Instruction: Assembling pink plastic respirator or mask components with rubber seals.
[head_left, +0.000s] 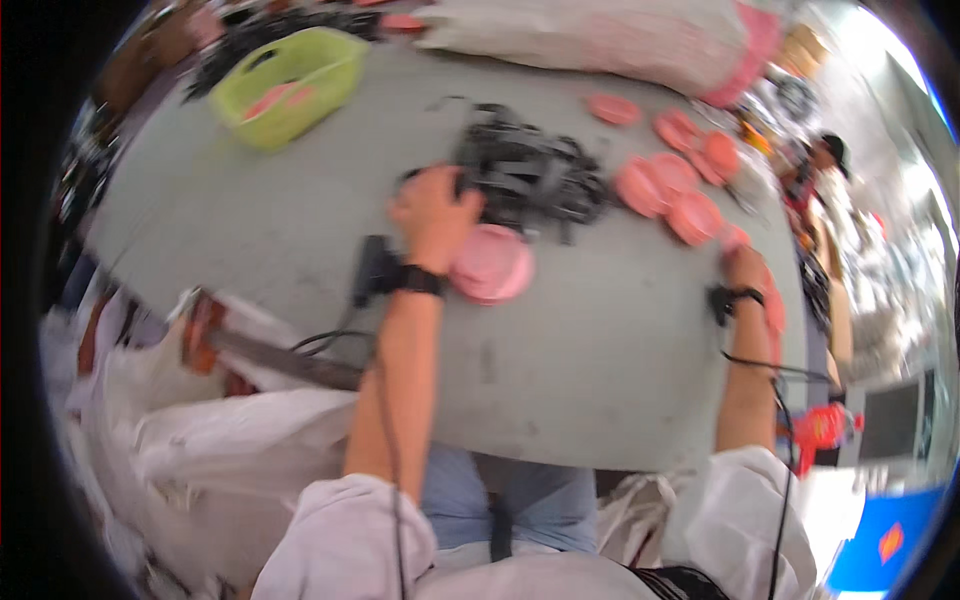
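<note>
My left hand (435, 215) is at the left edge of a heap of black strap-like pieces (530, 165). Its fingers look curled on a black piece that shows at both sides of them, though motion smears the detail. Just right of that wrist lies a pink round lid-like piece (492, 263), flat on the grey table (590, 350). At the table's right side, my right hand (745, 268) closes on a pink piece (734, 238) that pokes out past the fingertips. More pink pieces (775, 305) show beside its wrist.
Several pink round pieces (692, 217) spread right of the black heap. A yellow-green basket (290, 90) with pink pieces inside stands at the far left. A large pale sack (600, 40) lies along the far edge. Cables run from both wrists. A person (825, 165) is at the far right.
</note>
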